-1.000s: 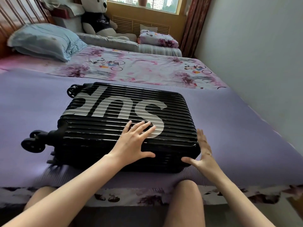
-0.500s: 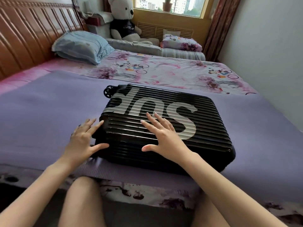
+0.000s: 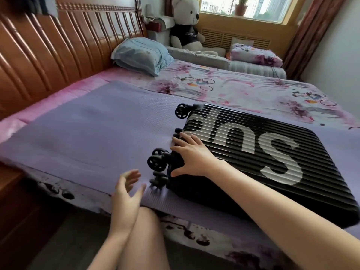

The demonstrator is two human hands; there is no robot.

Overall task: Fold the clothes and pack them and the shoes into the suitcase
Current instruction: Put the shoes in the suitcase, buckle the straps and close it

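Suitcase (image 3: 253, 152): black ribbed hard shell, big white letters across top. Apparently shut. Lies flat on purple mat (image 3: 87, 133), near front edge, toward right. Wheels (image 3: 156, 163) point left.

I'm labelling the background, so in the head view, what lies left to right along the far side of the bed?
Wooden headboard → blue pillow → teddy bear → folded floral quilt → curtain.

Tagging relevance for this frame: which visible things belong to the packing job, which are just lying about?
Job: black suitcase, closed, flat on the purple mat; right hand resting on its wheel-end corner; left hand free. No clothes or shoes visible.
Lying about: blue pillow, teddy bear, folded floral quilt, potted plant.
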